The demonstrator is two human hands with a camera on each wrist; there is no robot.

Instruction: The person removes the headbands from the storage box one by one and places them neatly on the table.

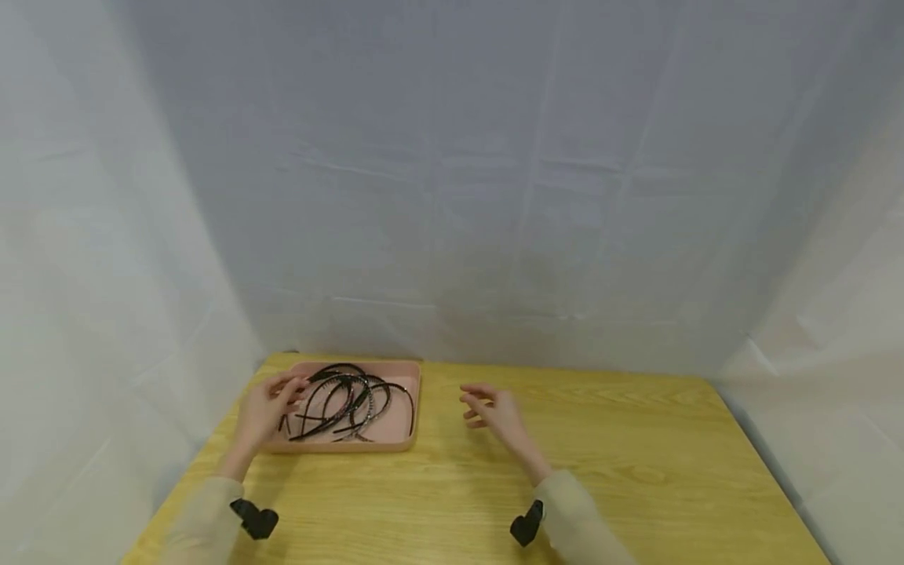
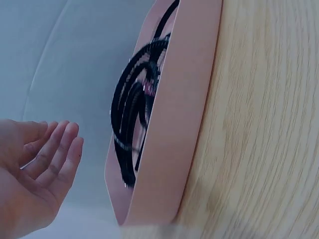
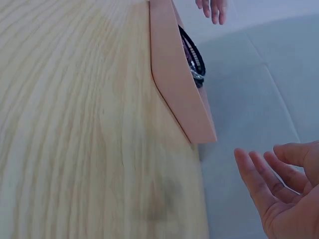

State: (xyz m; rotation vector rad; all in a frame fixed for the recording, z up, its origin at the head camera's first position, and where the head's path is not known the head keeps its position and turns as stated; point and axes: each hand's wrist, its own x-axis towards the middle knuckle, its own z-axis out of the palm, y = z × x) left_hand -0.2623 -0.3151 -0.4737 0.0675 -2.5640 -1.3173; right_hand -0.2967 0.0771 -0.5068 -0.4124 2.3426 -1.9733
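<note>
Several dark headbands (image 1: 366,399), some with toothed or shiny bands, lie tangled in a pink tray (image 1: 415,424) at the table's back left. In the head view my left hand (image 1: 264,404) hovers by the tray's left side, overlapping its edge. The left wrist view shows that left hand (image 2: 42,169) with loosely bent fingers and nothing held, apart from the headbands (image 2: 132,104). My right hand (image 1: 497,412) hangs over the table to the right of the tray. Seen from the right wrist, its fingers (image 3: 264,184) are relaxed and hold nothing.
A wood-grain table (image 1: 636,463) spreads right and in front of the tray. Pale sheeting (image 1: 452,196) hangs behind it and along both sides. Each sleeve carries a small black device, such as the one (image 1: 256,519) on the left forearm.
</note>
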